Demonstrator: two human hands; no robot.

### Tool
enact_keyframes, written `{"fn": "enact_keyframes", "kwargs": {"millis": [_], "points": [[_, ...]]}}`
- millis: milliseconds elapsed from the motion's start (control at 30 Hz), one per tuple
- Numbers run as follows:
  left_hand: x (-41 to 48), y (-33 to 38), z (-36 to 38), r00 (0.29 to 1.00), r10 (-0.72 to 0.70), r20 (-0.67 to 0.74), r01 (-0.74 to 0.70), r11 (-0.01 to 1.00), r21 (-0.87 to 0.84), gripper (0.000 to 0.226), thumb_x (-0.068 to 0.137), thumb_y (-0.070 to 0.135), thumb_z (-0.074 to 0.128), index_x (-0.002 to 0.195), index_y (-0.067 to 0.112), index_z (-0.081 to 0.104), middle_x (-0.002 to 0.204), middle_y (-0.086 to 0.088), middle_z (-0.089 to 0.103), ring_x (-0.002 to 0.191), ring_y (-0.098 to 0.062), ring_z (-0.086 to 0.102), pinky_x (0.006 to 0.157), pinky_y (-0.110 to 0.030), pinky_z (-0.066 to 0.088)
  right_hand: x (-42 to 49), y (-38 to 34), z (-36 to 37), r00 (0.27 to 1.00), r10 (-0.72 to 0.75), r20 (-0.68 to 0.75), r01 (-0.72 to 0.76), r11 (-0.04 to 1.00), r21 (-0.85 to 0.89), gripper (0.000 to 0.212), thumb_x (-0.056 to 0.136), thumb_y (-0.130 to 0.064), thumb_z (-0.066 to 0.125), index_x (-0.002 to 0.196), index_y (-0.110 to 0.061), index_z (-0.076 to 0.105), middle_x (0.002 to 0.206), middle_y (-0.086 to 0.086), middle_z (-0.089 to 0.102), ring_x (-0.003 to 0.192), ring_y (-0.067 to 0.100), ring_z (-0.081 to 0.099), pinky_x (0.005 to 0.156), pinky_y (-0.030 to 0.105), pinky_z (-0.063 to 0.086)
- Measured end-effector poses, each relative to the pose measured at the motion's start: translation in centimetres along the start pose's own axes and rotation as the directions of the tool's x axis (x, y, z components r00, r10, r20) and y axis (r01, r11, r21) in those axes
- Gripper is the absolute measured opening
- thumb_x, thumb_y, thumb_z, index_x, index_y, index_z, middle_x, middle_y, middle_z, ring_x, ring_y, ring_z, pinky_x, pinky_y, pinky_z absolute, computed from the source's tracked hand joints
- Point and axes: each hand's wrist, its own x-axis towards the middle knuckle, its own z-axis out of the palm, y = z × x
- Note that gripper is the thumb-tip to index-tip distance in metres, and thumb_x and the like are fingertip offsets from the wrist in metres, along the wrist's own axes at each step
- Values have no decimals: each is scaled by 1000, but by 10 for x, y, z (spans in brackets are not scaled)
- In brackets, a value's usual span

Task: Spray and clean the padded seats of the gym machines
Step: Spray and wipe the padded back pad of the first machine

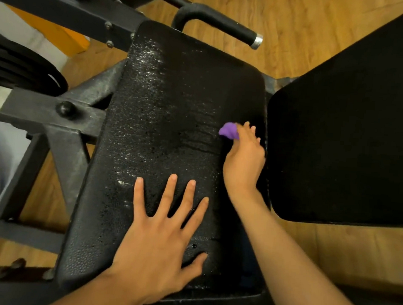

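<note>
Hands on the pad, both of them! Nearest the camera, the left hand (164, 239) lies flat on the padded seat (170, 98) close to its near edge. It is palm down, its fingers (169, 195) straight and spread wide apart, the thumb angled out toward the right edge. It presses on the black textured vinyl.

Up and to the right, the right hand (245, 159) sits at the seat's right edge, about halfway along it. Its forearm comes in from the lower right of the view. Its fingers are clamped on a purple cloth (229, 131), bunched small, and the cloth touches the seat surface just inside that right edge. Dark wet streaks run leftward from the cloth across the pad.

The left half of the seat, along the left edge and up to the far left corner, is speckled with white spray droplets. Just beside the seat's right edge sits a second black pad (350, 138), its surface dull and dark.

Left of the seat, the black steel frame (76, 144) carries a round knob (65, 109). Stacked weight plates (24, 70) show farther left. Beyond the seat's far edge, a curved black handle (218, 19) with a silver end cap juts out over the wooden floor (321, 30).
</note>
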Motion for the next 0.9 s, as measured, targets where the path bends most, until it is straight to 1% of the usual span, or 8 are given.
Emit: {"fn": "enact_keyframes", "kwargs": {"millis": [133,233,400,500,600,700,800,900], "points": [[2,-1,1,1000,-14,5,14,1000,-3,93,80,74,53,153,18,46,161,-19,35,149,-50,26,105,-85,10,90,-15,27,993,107,-57,-108,994,-15,39,97,-2,44,129,-15,62,139,15,57,131,34,52,105,45,43],[0,-1,3,1000,-14,13,14,1000,-18,93,79,75,53,153,18,46,161,-19,35,149,-50,25,105,-86,9,155,-27,40,971,224,-88,-220,974,52,33,98,-11,46,121,-21,67,128,5,64,120,27,59,97,36,45],[3,-2,3,1000,-24,8,24,999,-26,93,80,76,52,154,19,44,162,-18,34,150,-49,24,106,-85,9,207,-27,39,958,287,21,-288,956,54,31,100,-27,49,121,-21,70,126,7,65,120,26,59,97,33,43],[2,-3,3,1000,-23,6,23,1000,-15,92,83,75,49,155,18,41,163,-19,31,151,-49,22,106,-85,8,191,-24,40,970,243,-21,-243,970,18,36,100,-15,42,128,-22,63,132,5,62,126,26,55,111,38,38],[1,-3,2,1000,-29,-2,29,1000,0,91,85,74,47,156,18,40,163,-19,30,151,-49,20,106,-85,8,155,-21,33,990,137,-17,-138,989,-62,45,93,-2,51,135,-19,55,140,7,55,132,28,49,110,44,41],[1,-2,2,1000,-24,-3,24,1000,10,90,86,75,45,156,18,40,163,-19,31,151,-49,20,106,-84,7,110,-18,19,996,81,23,-78,991,-106,46,93,1,51,136,-15,52,145,11,51,137,33,46,110,49,41],[1,-1,1,1000,-23,-9,23,999,25,90,87,76,42,156,19,40,163,-18,31,151,-48,21,107,-83,7,58,-11,8,999,-2,36,4,998,-56,46,93,3,48,135,-14,53,145,12,51,137,35,45,111,55,37],[0,0,0,1000,-14,-10,15,999,47,89,88,76,38,157,20,38,164,-17,31,152,-47,21,107,-83,8,3,-3,-4,998,-50,49,52,998,-44,45,96,1,49,137,-16,53,152,9,46,144,29,37,117,52,31]]}}
